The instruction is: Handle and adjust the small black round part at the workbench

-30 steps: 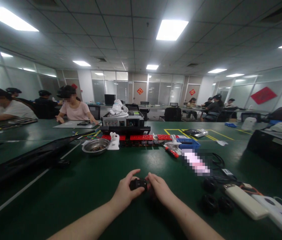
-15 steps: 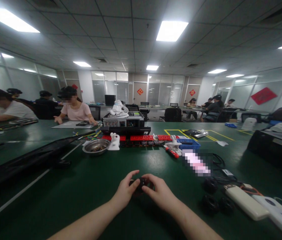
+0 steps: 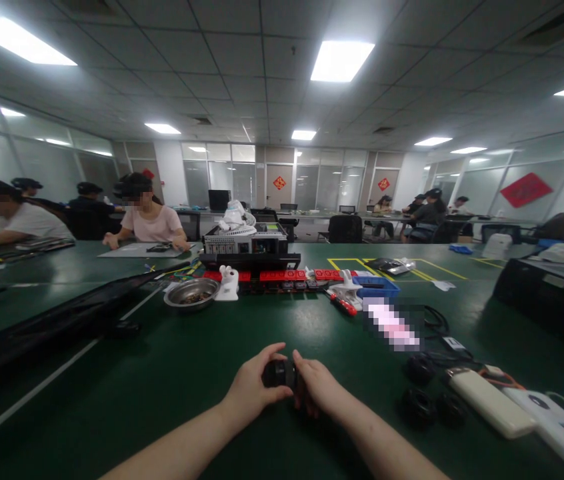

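Note:
A small black cylindrical part [image 3: 278,374] is between my two hands, just above the green table. My left hand [image 3: 251,381] curls round its left side, thumb below and fingers above. Against its right end, my right hand [image 3: 318,385] is closed, with the thumb on top and the other fingers curled underneath. Dark, ring-like detail shows on the part, but its exact kind is unclear. To the right lie similar black round parts [image 3: 418,407], with a cream power bank [image 3: 493,402] beside them.
A metal bowl [image 3: 191,295] of small pieces stands left of centre. Beyond it are a red strip assembly [image 3: 292,275] and an opened machine [image 3: 247,245]. A red screwdriver [image 3: 345,305] lies near a blue tray [image 3: 378,289]. A long black panel [image 3: 62,310] lies at left; other people sit farther off.
My right hand has shifted round to the part's right end, its fingers now lower. The part has turned and shows more of its side. My left hand has opened wider around it.

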Demonstrator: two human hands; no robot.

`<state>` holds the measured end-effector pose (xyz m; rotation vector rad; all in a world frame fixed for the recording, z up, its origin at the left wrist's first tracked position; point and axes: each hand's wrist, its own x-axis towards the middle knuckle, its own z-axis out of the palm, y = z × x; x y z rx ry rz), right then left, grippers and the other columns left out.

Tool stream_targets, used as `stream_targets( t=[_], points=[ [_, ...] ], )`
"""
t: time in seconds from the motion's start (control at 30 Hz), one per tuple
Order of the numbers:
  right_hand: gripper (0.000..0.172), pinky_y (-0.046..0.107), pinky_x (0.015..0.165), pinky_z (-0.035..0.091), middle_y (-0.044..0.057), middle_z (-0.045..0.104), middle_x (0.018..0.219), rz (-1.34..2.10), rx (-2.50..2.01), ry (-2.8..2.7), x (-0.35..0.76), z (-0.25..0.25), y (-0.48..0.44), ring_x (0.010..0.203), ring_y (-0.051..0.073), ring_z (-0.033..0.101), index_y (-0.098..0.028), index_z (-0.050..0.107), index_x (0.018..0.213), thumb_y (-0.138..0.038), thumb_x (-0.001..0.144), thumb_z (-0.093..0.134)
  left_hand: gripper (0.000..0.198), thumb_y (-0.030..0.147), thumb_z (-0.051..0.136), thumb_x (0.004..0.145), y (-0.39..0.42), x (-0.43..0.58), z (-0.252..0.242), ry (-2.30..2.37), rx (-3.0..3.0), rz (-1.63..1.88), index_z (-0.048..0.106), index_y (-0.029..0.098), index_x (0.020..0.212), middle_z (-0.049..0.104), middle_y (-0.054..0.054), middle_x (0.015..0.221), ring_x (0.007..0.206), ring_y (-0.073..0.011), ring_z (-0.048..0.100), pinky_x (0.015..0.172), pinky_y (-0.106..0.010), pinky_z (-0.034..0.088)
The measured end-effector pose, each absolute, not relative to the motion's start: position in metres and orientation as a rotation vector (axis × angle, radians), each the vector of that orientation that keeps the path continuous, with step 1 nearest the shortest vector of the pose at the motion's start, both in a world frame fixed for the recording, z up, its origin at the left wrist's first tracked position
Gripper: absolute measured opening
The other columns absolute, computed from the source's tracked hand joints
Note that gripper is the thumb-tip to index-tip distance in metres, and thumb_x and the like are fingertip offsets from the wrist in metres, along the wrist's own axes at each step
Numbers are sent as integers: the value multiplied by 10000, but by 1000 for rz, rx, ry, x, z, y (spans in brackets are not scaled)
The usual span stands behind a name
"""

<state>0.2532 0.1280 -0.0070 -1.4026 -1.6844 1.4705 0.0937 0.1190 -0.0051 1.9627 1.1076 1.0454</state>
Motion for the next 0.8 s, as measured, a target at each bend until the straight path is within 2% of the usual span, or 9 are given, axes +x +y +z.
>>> stream_targets(
  t=[0.1,0.17,0.23,0.33,0.4,0.47,0.6,0.67,0.8],
  points=[
    [427,179,319,292,-33,457,465,1331,-1379,-1744,254,-4,125,324,74,390,-148,479,787,-505,804,245,643,335,673,572,119,93,-6,1085,1968,1022,396,223,1142,592,-35,966,888,-192,542,807,-302,396],
    [293,192,417,348,-20,485,548,1138,-1273,-1837,255,0,122,446,85,449,-153,489,765,-422,791,373,614,367,632,618,120,93,-7,1074,1907,1012,379,211,1155,602,-34,902,817,-186,562,749,-296,418],
    [184,207,524,380,-4,531,674,984,-1153,-1936,257,7,118,589,107,490,-167,503,832,-328,746,486,546,411,547,687,121,93,-10,1049,1792,1020,374,191,1156,602,-42,856,770,-183,569,685,-288,435],
    [322,240,650,397,18,552,874,865,-1106,-2030,259,14,112,756,146,507,-208,485,988,-226,676,564,498,457,441,740,125,93,-15,996,1579,1041,372,171,1141,585,-62,862,755,-189,569,585,-271,451],
    [400,264,728,388,28,530,983,790,-1106,-2072,260,15,110,860,169,493,-229,477,1039,-192,653,575,501,450,458,729,127,94,-17,993,1519,1046,370,168,1133,579,-58,845,712,-182,570,537,-257,444],
    [451,282,774,376,38,502,1055,766,-1112,-2078,259,12,111,927,183,474,-240,451,1095,-208,660,568,499,395,521,702,128,95,-16,1033,1569,1059,383,164,1122,582,-42,811,692,-169,566,570,-258,438],
    [436,273,685,414,49,525,989,889,-1138,-1925,258,1,119,796,155,526,-217,380,1152,-359,751,474,549,282,618,625,125,96,-11,1114,1763,1076,398,176,1116,594,-13,781,707,-156,562,654,-258,423],
    [374,243,565,424,33,554,828,987,-1192,-1817,258,-3,125,641,125,533,-188,435,1069,-431,790,377,588,256,637,599,123,96,-9,1121,1845,1060,387,198,1128,598,-3,806,718,-151,564,677,-256,421],
    [483,197,318,335,-3,499,529,1297,-1394,-1684,254,-11,131,361,93,436,-139,490,818,-530,797,207,621,255,651,580,120,95,-7,1139,1936,1051,381,231,1138,599,2,871,780,-151,563,733,-259,416]
  ],
)
